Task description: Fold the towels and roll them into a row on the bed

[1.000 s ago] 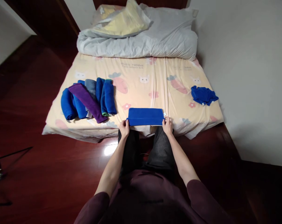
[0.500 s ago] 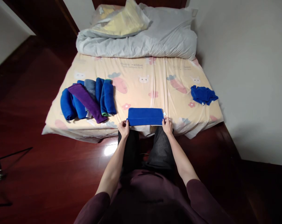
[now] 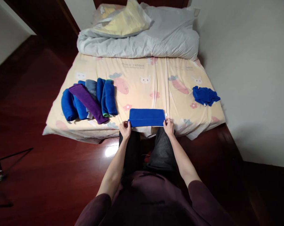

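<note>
A folded blue towel [image 3: 146,116] lies flat near the front edge of the bed, a small white tag at its right side. My left hand [image 3: 125,128] pinches its near left corner. At the near right corner, my right hand [image 3: 168,126] grips the cloth between thumb and fingers. To the left lies a row of several rolled blue towels [image 3: 68,105], with a grey rolled towel [image 3: 91,89] among them. Across them rests a purple rolled towel [image 3: 89,104]. A crumpled blue towel [image 3: 205,95] sits on the right side of the bed.
The bed [image 3: 137,69] has a yellow patterned sheet. A rolled-back grey quilt [image 3: 137,47] and a yellow pillow [image 3: 125,23] are at its far end. A white wall [image 3: 250,78] runs along the right. Thin black stand legs [image 3: 12,156] are on the floor at left.
</note>
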`<action>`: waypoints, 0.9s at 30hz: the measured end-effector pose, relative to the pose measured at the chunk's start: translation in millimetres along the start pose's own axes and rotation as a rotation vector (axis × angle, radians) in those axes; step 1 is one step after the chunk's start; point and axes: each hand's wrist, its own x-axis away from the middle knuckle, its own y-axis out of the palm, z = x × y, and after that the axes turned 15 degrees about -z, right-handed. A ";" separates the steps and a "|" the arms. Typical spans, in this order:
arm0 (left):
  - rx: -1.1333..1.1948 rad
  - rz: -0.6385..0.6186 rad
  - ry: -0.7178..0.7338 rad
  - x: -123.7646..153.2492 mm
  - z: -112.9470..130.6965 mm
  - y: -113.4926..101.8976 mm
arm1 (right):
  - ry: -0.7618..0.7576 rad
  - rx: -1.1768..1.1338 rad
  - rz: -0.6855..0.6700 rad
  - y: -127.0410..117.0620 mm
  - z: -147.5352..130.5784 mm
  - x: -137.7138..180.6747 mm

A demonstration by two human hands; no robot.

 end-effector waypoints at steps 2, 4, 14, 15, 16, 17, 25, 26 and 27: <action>-0.002 -0.012 0.003 0.1 -1.2 0.2 | -0.005 0.011 0.002 -0.1 0.0 -0.1; -0.005 -0.021 0.018 -0.2 -3.2 0.4 | -0.007 0.014 0.006 -0.3 -0.4 -0.1; -0.116 -0.025 0.224 -0.2 -1.7 -2.2 | 0.012 0.022 -0.015 -4.1 -3.3 1.7; -0.124 -0.046 0.244 0.3 -1.1 -2.5 | -0.003 0.027 -0.006 -4.7 -3.7 2.0; -0.134 -0.068 0.258 0.7 -0.9 -2.6 | -0.024 0.031 0.008 -5.2 -4.2 2.3; -0.143 -0.089 0.268 1.0 -1.1 -2.6 | -0.050 0.032 0.021 -5.7 -4.6 2.7; -0.081 -0.157 0.277 -1.4 -1.8 -1.5 | -0.225 -0.068 0.019 -5.1 -2.4 3.2; -0.074 -0.161 0.261 -1.5 -0.9 -1.7 | -0.221 -0.080 0.015 -4.8 -1.9 3.0; -0.069 -0.168 0.248 -1.4 0.1 -2.0 | -0.214 -0.092 0.012 -4.7 -1.5 2.7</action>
